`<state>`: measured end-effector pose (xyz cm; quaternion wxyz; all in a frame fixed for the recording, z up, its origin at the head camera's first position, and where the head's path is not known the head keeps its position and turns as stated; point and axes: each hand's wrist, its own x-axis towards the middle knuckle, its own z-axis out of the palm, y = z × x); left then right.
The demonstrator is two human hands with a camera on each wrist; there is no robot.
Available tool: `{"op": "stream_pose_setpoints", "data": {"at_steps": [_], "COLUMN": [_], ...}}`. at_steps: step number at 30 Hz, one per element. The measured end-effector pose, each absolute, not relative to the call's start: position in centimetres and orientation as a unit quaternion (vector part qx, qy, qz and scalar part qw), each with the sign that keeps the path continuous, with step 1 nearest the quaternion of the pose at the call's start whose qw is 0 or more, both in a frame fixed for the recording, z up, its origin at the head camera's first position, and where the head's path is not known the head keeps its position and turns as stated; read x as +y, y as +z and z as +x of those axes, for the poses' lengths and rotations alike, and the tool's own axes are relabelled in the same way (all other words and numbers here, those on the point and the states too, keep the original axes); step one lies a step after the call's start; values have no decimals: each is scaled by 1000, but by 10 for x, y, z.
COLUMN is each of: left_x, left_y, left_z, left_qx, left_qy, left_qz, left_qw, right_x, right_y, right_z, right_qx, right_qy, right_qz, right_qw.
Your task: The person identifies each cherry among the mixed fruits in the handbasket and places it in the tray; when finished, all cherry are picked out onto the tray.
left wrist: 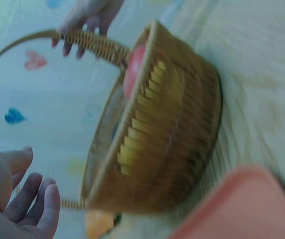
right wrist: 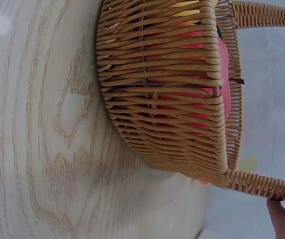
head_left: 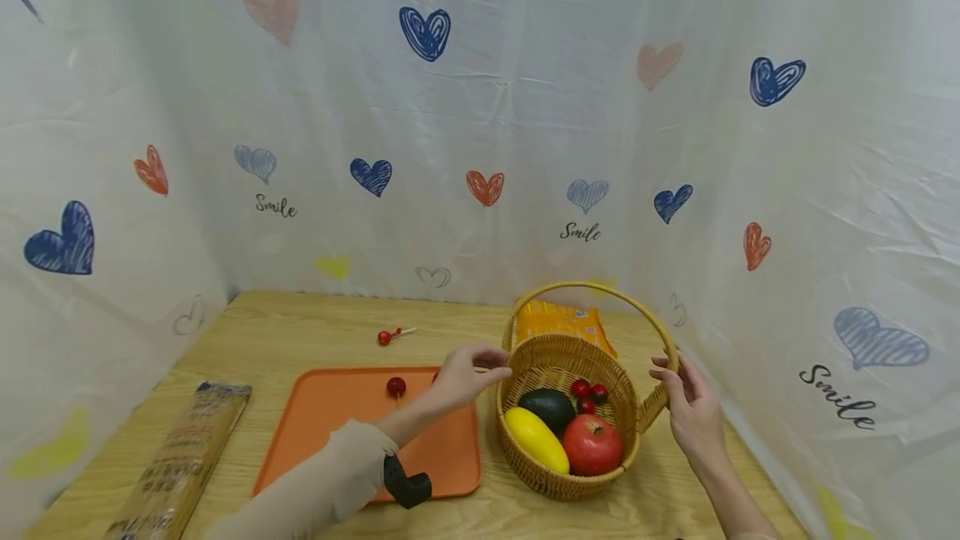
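Heart-printed curtain backs the table; the basket stands between the right hand, gripping its handle, and the left hand, loosely curved, empty, near the handle's opposite side.

The left sleeve is cream and wrinkled, with a black, bent device beside its cuff.

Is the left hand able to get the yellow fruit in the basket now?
Probably yes: the left hand is beside the basket, the basket's top is open, and nothing lies over the yellow fruit.
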<state>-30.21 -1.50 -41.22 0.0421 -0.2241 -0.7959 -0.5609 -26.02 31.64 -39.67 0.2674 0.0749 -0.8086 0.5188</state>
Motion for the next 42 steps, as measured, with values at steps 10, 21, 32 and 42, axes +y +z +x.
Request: {"op": "stream_pose_setpoints", "data": {"at_steps": [10,21,32,42], "left_x": [52,104,126,142], "left_y": [-405,-411,-416,-424], "left_z": [-298,-327,-355,-369], "left_qx": [-794,-809,-835,-862], "left_qy": [-555,-550,-523,-484], "left_qz": [-248,-207,-172,-141], "left_qw": [2,-18,-15,-40], "right_x": [319,317,318,315], "right_y": [-395,-398,-395,-395], "right_z": [-261,-263,-261,-260], "right_qx": [-804,-795,-795,-790], "right_qy": [525,539,546,550], "right_qz": [72,65,63,65], "right_qw": [269,269,257,263]}}
